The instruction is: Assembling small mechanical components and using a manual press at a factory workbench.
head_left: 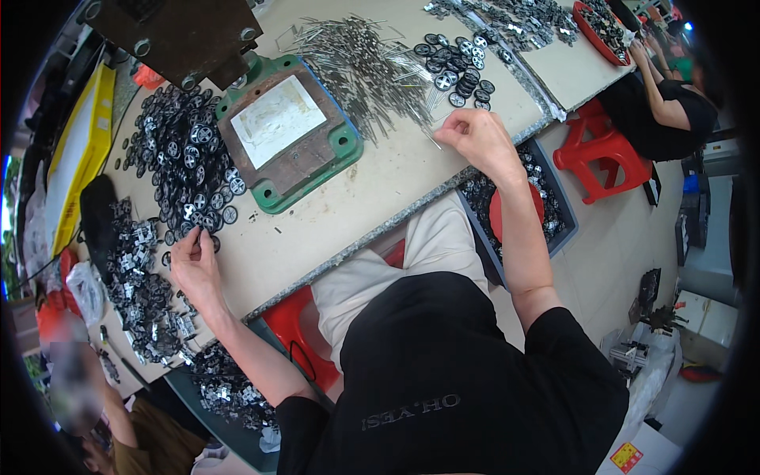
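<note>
On the left of the table, my left hand (196,267) reaches the near edge of a heap of small black wheels with silver hubs (184,150). Its thumb and fingers are drawn together among the wheels; what lies between them is too small to make out. At the right, my right hand (481,141) pinches a thin metal rod (436,143) above the table's near edge. Beyond it spreads a pile of similar rods (356,67), with a smaller group of wheels (463,70) beside it. Between my hands stands a green press base (277,198) with a pale plate (279,120) on top.
The dark press head (170,36) overhangs the base. Small black and silver parts (142,277) lie at the left edge. A grey bin (564,207) stands below on my right, near a red stool (598,154). Other people sit at far right and lower left.
</note>
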`<act>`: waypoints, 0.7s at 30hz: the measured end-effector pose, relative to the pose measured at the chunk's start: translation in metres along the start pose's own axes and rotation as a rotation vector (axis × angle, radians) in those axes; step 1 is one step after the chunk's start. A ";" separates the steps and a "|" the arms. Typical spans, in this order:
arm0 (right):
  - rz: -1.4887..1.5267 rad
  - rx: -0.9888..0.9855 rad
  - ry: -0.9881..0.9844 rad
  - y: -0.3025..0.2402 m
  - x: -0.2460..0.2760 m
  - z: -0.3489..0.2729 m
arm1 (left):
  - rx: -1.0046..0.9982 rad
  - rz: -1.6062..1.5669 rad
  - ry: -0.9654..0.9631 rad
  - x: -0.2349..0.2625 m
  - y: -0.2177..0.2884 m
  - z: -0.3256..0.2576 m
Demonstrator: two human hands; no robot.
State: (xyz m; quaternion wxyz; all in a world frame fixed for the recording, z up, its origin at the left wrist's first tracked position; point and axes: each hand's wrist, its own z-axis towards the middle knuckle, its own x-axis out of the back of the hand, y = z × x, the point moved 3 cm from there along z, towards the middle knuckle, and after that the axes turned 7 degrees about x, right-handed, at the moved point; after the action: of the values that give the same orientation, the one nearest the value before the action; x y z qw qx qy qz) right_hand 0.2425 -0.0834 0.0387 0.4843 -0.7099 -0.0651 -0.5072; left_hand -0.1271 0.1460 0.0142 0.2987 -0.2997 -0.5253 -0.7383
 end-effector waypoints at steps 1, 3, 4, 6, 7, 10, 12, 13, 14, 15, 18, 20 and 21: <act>0.002 -0.002 -0.001 -0.001 -0.003 -0.002 | 0.029 0.012 -0.030 0.000 0.002 -0.001; -0.063 0.100 -0.066 -0.008 -0.013 -0.003 | 0.044 0.023 -0.061 0.003 0.003 0.001; -0.058 0.098 -0.099 -0.011 -0.017 -0.002 | 0.060 0.033 -0.090 0.004 0.002 0.002; -0.108 0.176 -0.081 -0.010 -0.019 -0.003 | 0.082 -0.007 -0.100 0.000 -0.004 0.003; -0.161 0.246 -0.053 -0.014 -0.021 -0.003 | 0.097 -0.056 -0.116 -0.001 -0.007 0.005; -0.140 0.328 -0.072 -0.016 -0.017 -0.004 | 0.161 -0.173 -0.137 -0.003 -0.002 0.005; -0.095 0.373 -0.074 -0.028 -0.016 -0.005 | 0.207 -0.502 -0.184 0.003 0.011 0.000; 0.010 0.364 -0.074 -0.034 -0.014 -0.007 | 0.236 -0.848 -0.247 0.004 0.021 -0.006; 0.112 0.351 -0.073 -0.038 -0.015 -0.009 | 0.244 -0.846 -0.239 0.005 0.029 -0.013; 0.111 0.348 -0.076 -0.038 -0.018 -0.011 | 0.311 -1.156 -0.463 -0.005 0.043 -0.022; 0.382 0.347 -0.113 -0.057 -0.030 -0.019 | 0.388 -1.669 -0.859 -0.034 0.078 -0.054; 0.883 0.251 -0.205 -0.071 -0.040 -0.029 | 0.436 -1.778 -0.977 -0.052 0.090 -0.073; 0.872 0.246 -0.203 -0.076 -0.043 -0.034 | 0.441 -1.788 -0.982 -0.058 0.096 -0.080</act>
State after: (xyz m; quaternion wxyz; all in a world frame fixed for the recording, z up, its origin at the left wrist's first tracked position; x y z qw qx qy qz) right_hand 0.1556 -0.0519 0.0531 0.7241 -0.6544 0.1328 -0.1727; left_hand -0.0279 0.0515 0.0059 -0.5552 -0.0075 -0.7424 -0.3748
